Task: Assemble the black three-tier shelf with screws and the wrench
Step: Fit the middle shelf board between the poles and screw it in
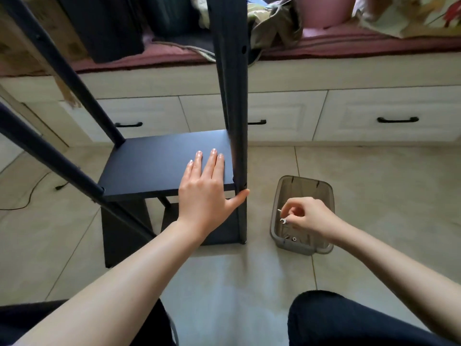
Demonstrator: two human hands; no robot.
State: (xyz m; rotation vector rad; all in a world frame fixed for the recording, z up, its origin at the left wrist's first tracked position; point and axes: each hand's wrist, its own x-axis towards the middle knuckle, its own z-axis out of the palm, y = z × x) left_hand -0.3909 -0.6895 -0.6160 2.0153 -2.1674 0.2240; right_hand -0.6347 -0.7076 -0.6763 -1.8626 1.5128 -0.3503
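Resting flat with straight fingers, the left hand (204,188) presses the black shelf board (159,166), thumb touching the front right post (237,146). The shelf stands on the tiled floor (374,183). Beside it, the right hand (309,218) reaches into a grey bin (301,248), pinching what looks like the small wrench (283,220).

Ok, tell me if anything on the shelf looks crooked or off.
The two left poles lean hard while the right post stands straight, though the wide lens may exaggerate it. The shelf board under the left hand looks level.
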